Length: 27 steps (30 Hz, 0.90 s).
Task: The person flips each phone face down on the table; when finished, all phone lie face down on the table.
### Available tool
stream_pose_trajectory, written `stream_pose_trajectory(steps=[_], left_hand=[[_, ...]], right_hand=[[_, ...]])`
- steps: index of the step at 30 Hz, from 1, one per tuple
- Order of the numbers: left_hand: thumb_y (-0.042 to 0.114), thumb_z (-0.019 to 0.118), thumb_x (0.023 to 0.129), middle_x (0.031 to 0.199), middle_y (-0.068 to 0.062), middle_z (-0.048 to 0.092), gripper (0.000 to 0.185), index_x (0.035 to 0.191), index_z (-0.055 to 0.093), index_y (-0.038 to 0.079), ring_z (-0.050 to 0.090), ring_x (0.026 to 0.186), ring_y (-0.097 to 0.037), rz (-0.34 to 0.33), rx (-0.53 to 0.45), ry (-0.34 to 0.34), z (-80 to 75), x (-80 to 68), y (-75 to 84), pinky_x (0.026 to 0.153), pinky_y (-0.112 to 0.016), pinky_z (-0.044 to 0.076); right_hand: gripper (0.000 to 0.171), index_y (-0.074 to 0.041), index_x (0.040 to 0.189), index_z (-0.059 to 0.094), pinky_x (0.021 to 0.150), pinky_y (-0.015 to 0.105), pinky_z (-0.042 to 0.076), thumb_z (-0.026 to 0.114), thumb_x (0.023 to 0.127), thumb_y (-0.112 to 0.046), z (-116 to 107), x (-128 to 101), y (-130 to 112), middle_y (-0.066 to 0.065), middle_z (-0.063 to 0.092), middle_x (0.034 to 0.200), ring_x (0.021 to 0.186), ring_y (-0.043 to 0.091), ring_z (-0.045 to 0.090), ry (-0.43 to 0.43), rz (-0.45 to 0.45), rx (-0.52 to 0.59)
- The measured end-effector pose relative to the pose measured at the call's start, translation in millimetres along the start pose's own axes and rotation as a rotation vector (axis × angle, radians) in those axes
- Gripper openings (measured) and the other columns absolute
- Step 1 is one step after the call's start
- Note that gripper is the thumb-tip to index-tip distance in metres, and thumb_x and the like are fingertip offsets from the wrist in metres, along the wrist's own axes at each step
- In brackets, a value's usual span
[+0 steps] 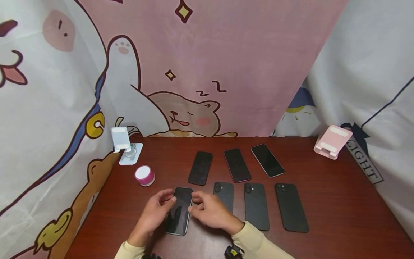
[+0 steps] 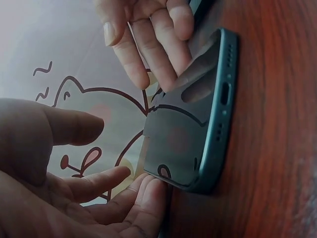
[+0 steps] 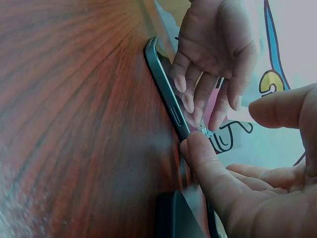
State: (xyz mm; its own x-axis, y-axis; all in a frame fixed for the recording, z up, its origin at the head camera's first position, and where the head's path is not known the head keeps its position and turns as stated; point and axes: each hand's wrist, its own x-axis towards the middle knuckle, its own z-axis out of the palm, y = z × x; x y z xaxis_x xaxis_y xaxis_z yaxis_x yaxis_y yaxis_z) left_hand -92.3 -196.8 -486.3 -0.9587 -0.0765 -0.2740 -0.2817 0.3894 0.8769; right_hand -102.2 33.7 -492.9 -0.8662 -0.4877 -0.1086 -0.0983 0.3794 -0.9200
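Observation:
A smartphone (image 1: pixel 178 221) with a dark, glossy screen lies face up on the wooden table, and both hands frame it. My left hand (image 1: pixel 158 208) is at its left side, fingertips at the long edge and thumb raised over the screen in the left wrist view. On the other side my right hand (image 1: pixel 210 210) has its fingertips right at the phone's right edge. Neither hand wraps round the phone. The bottom end of the phone (image 2: pixel 225 99), with its charging port, faces the left wrist camera. In the right wrist view, its side button shows along the phone's edge (image 3: pixel 171 101).
Right of the hands, phones lie camera side up: one (image 1: pixel 226 190) partly behind my right hand, another (image 1: pixel 257 207), and a third (image 1: pixel 292 208). Face-up phones (image 1: pixel 200 168) form a back row. A pink-and-white round container (image 1: pixel 145 175), white stand (image 1: pixel 129 147) and pink stand (image 1: pixel 333 142) stand farther out.

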Motion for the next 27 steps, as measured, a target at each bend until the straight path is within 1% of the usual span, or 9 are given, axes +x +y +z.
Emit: stream_pose_trajectory(steps=[4, 8, 12, 15, 18, 22, 27], left_hand=[[0.022, 0.070, 0.103, 0.134, -0.023, 0.067, 0.047, 0.142, 0.060, 0.000, 0.068, 0.114, -0.030, 0.014, -0.004, 0.001, -0.4, 0.0, 0.3, 0.087, -0.044, 0.063], [0.020, 0.069, 0.103, 0.132, -0.023, 0.067, 0.045, 0.141, 0.061, -0.002, 0.068, 0.112, -0.029, 0.031, -0.027, 0.004, -0.5, 0.0, 0.3, 0.087, -0.044, 0.063], [0.017, 0.067, 0.104, 0.130, -0.025, 0.066, 0.044, 0.142, 0.059, -0.004, 0.067, 0.107, -0.027, 0.032, -0.091, 0.004, -0.6, -0.1, 0.5, 0.080, -0.038, 0.061], [0.014, 0.066, 0.104, 0.131, -0.025, 0.065, 0.044, 0.144, 0.057, -0.004, 0.065, 0.104, -0.025, 0.028, -0.147, 0.001, -1.0, -0.4, 2.3, 0.074, -0.033, 0.058], [0.011, 0.064, 0.104, 0.131, -0.026, 0.063, 0.045, 0.146, 0.055, -0.004, 0.064, 0.103, -0.024, 0.039, -0.182, 0.003, -1.0, -0.6, 5.1, 0.071, -0.031, 0.055], [0.005, 0.061, 0.104, 0.131, -0.027, 0.062, 0.045, 0.147, 0.053, -0.005, 0.066, 0.104, -0.025, 0.055, -0.249, -0.027, 1.3, -1.0, 8.6, 0.076, -0.030, 0.059], [-0.001, 0.057, 0.104, 0.128, -0.025, 0.063, 0.041, 0.144, 0.055, -0.007, 0.067, 0.103, -0.022, 0.050, -0.349, -0.098, 5.7, 0.3, 10.0, 0.081, -0.029, 0.060]], right_hand=[[0.058, 0.002, 0.146, 0.057, 0.088, 0.036, 0.063, 0.071, 0.101, -0.030, 0.7, 0.0, -1.0, 0.021, 0.068, 0.139, 0.110, 0.023, 0.076, -0.004, 0.007, 0.023], [0.058, 0.003, 0.146, 0.056, 0.089, 0.037, 0.063, 0.071, 0.101, -0.030, 1.2, -0.3, -1.3, 0.023, 0.067, 0.140, 0.112, 0.025, 0.076, -0.013, 0.013, 0.052], [0.058, 0.004, 0.145, 0.056, 0.087, 0.034, 0.063, 0.072, 0.100, -0.028, 2.9, -1.0, -1.5, 0.024, 0.067, 0.140, 0.112, 0.027, 0.076, 0.000, 0.021, 0.081], [0.059, 0.004, 0.147, 0.054, 0.088, 0.034, 0.063, 0.073, 0.100, -0.025, 4.4, -2.2, -2.5, 0.025, 0.062, 0.145, 0.114, 0.029, 0.075, 0.013, 0.034, 0.129], [0.060, 0.003, 0.148, 0.052, 0.089, 0.035, 0.062, 0.074, 0.099, -0.025, 5.3, -4.0, -4.1, 0.025, 0.058, 0.150, 0.116, 0.030, 0.074, 0.018, 0.046, 0.166], [0.059, 0.002, 0.147, 0.053, 0.090, 0.036, 0.062, 0.073, 0.099, -0.024, 5.4, -5.4, -5.7, 0.024, 0.059, 0.149, 0.119, 0.031, 0.073, 0.010, 0.043, 0.191], [0.058, 0.003, 0.147, 0.053, 0.092, 0.036, 0.062, 0.072, 0.100, -0.024, 5.1, -5.9, -5.5, 0.025, 0.062, 0.145, 0.122, 0.032, 0.072, -0.005, 0.027, 0.202]])
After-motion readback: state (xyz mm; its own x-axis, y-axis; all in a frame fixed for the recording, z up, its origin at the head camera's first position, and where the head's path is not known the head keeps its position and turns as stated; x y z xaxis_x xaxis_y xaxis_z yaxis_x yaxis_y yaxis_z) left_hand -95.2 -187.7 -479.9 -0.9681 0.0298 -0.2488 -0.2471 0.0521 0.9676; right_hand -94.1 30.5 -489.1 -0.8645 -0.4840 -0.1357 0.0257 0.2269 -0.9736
